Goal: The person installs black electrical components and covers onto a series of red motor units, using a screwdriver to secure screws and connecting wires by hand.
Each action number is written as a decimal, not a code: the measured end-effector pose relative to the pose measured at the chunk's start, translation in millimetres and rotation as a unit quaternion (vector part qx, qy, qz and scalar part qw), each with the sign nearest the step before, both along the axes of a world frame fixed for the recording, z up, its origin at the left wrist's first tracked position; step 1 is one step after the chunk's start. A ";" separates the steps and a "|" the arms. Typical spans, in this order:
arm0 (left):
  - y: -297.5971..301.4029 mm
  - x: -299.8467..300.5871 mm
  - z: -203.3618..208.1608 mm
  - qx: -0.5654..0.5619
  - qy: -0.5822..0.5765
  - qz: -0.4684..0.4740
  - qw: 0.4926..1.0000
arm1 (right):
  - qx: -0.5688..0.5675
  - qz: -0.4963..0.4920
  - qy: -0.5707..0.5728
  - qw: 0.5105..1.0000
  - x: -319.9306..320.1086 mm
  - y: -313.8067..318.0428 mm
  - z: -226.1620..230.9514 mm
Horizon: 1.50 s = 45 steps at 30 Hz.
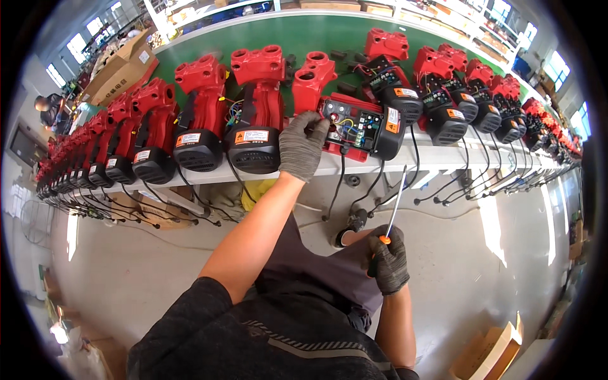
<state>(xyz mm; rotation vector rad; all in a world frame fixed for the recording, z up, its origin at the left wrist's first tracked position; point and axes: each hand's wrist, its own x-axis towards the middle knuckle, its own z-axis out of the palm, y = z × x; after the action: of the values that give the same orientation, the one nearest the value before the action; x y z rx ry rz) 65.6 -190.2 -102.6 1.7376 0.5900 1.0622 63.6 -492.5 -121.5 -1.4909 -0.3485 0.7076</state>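
My left hand (301,147), in a grey knitted glove, is at the left edge of an opened wiring box (356,121) on a red and black electric pump. Its thumb and forefinger are bent together beside the red wire ends; what they pinch, if anything, is too small to make out. Inside the box show a circuit board and coloured wires. The pump (384,140) lies on its side with its black end cap toward the right. My right hand (389,261), also gloved, is closed round a screwdriver (397,204) with an orange and dark handle. Its long shaft points up, apart from the pump.
Similar pumps (256,114) stand in a long row on the green-topped bench (196,41), both sides of me. Black power cords (342,183) hang over its front edge. An open cardboard box (120,69) is at the back left, another carton (487,354) on the floor lower right.
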 end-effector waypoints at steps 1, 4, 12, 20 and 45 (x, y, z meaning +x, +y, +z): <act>1.1 -2.1 -2.8 0.004 0.004 0.004 1.000 | 0.004 0.004 0.004 1.000 0.6 -1.7 -3.3; -8.9 -8.9 5.5 -0.189 -0.061 -0.076 0.977 | 0.015 0.009 0.005 1.000 4.2 -3.4 -12.5; -21.3 -8.4 -24.5 -0.038 -0.101 0.000 0.994 | 0.105 0.080 0.079 0.988 15.5 26.7 -3.7; -22.5 -7.8 -4.0 0.228 -0.062 -0.035 0.971 | 0.066 -0.006 -0.159 0.985 51.2 95.5 49.2; -0.1 -11.2 19.2 0.259 0.035 -0.146 0.954 | -0.118 0.013 -0.351 0.929 91.8 139.9 75.1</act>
<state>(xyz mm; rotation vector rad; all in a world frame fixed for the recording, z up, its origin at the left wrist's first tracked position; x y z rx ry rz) 54.4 -190.3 -83.4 2.2406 0.0803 1.0008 155.4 -352.6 -46.4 -1.9492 -0.8484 0.2100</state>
